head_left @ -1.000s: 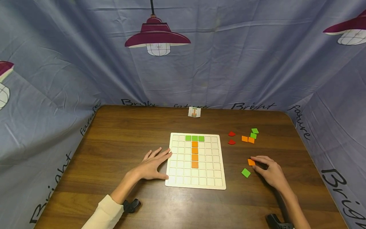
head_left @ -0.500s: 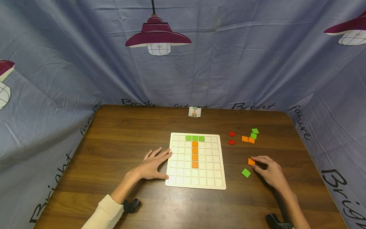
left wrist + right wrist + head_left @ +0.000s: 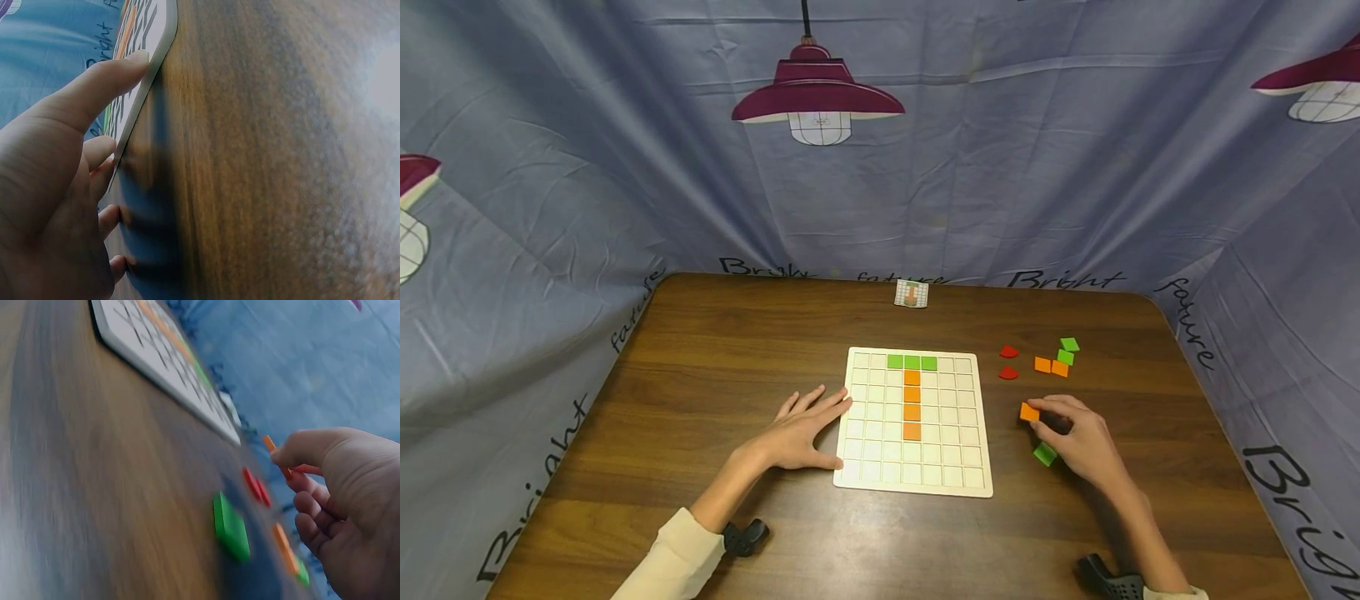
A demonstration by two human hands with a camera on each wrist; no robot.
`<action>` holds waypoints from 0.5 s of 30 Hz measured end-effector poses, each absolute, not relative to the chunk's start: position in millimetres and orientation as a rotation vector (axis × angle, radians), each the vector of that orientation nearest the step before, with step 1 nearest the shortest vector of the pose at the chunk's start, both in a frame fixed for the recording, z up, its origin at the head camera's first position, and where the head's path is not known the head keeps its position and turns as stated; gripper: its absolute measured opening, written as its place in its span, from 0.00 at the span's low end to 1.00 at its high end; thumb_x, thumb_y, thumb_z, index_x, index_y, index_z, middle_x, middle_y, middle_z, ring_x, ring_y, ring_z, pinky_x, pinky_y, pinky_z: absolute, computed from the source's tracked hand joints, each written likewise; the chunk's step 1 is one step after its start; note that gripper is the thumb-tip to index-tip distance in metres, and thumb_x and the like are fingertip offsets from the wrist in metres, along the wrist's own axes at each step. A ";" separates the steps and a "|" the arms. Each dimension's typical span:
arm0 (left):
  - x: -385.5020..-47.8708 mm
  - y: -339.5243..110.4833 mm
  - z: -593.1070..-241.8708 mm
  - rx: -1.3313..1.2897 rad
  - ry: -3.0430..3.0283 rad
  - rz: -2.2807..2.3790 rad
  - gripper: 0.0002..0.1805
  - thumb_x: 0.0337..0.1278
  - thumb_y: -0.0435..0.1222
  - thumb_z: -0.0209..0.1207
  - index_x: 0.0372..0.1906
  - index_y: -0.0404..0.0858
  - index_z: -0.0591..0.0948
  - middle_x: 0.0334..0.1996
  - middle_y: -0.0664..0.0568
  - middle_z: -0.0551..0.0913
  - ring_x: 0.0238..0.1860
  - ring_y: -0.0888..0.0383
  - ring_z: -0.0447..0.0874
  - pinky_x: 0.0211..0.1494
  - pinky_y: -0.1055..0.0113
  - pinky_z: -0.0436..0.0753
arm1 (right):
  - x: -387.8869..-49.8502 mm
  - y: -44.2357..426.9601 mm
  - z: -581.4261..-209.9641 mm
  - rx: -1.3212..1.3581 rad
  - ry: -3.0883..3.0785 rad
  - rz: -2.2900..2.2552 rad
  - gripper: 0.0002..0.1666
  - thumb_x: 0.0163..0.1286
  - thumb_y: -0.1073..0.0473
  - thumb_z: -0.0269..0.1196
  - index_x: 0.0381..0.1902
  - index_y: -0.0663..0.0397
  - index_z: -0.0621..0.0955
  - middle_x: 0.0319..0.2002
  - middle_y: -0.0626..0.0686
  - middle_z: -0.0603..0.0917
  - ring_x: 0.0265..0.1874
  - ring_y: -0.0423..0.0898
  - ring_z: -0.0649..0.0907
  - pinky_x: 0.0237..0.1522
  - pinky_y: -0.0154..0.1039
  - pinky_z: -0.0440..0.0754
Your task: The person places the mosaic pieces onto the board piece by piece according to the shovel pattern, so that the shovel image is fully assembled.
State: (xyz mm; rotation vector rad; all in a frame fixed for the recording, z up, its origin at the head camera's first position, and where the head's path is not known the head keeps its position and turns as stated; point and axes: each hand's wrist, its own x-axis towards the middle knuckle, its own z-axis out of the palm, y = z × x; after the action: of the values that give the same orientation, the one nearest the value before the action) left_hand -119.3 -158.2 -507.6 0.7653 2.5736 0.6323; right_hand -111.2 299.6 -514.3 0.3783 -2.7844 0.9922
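Observation:
Between thumb and fingers, my right hand (image 3: 1078, 437) pinches an orange square tile (image 3: 1029, 412), raised above the table in the right wrist view. Just below that hand lies a green tile (image 3: 1045, 454), partly in its shadow. My left hand (image 3: 793, 433) is spread at the left edge of a white grid board (image 3: 872, 475), its thumb and fingertips touching the rim. On the board, a row of green tiles (image 3: 912, 362) runs along the top. A column of orange tiles (image 3: 912, 395) drops from the middle of that row.
Right of the board lie red wedge-shaped pieces (image 3: 1008, 373). Beyond them are loose orange tiles (image 3: 1042, 365) and green tiles (image 3: 1070, 344). A small card (image 3: 912, 293) with a printed grid pattern sits at the back edge of the wooden table (image 3: 737, 325).
My right hand has lifted the orange tile off the table and carried it left, over the loose green tile. The left hand stays at the board's edge.

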 end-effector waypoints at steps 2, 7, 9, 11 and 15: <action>-119.4 -158.1 -507.1 0.762 2.572 0.627 0.52 0.55 0.55 0.68 0.80 0.47 0.56 0.80 0.54 0.49 0.78 0.44 0.38 0.73 0.37 0.36 | -113.5 289.6 -512.5 0.403 -2.788 1.003 0.18 0.61 0.65 0.71 0.51 0.57 0.87 0.48 0.55 0.84 0.45 0.54 0.82 0.43 0.47 0.79; -119.7 -157.9 -506.4 0.759 2.568 0.624 0.52 0.54 0.55 0.68 0.80 0.47 0.55 0.79 0.54 0.50 0.78 0.44 0.38 0.73 0.37 0.36 | -117.3 264.3 -510.6 0.485 -2.779 1.044 0.18 0.60 0.66 0.72 0.50 0.56 0.87 0.48 0.51 0.84 0.43 0.49 0.82 0.42 0.49 0.80; -119.6 -157.8 -506.1 0.761 2.568 0.626 0.52 0.54 0.55 0.68 0.80 0.47 0.55 0.79 0.54 0.50 0.78 0.44 0.38 0.73 0.37 0.36 | -118.0 255.0 -510.3 0.521 -2.774 1.064 0.18 0.59 0.66 0.72 0.50 0.55 0.87 0.48 0.50 0.84 0.42 0.48 0.81 0.42 0.47 0.80; -119.5 -157.6 -505.8 0.762 2.566 0.628 0.52 0.55 0.55 0.68 0.80 0.47 0.55 0.79 0.55 0.50 0.78 0.44 0.38 0.73 0.37 0.36 | -118.3 246.3 -510.2 0.560 -2.766 1.086 0.18 0.59 0.67 0.72 0.49 0.56 0.88 0.47 0.50 0.84 0.41 0.48 0.81 0.42 0.45 0.80; -119.3 -157.7 -506.0 0.764 2.570 0.638 0.52 0.55 0.55 0.68 0.80 0.47 0.56 0.79 0.54 0.50 0.78 0.43 0.38 0.73 0.37 0.36 | -118.4 230.5 -513.5 0.617 -2.759 1.147 0.17 0.58 0.69 0.71 0.48 0.57 0.88 0.45 0.49 0.84 0.39 0.48 0.80 0.41 0.43 0.80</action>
State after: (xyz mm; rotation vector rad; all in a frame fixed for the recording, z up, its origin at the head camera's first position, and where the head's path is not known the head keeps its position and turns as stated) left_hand -119.3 -157.7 -506.0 0.7638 2.5697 0.6379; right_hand -118.4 230.5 -513.5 0.6173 -2.7595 1.1469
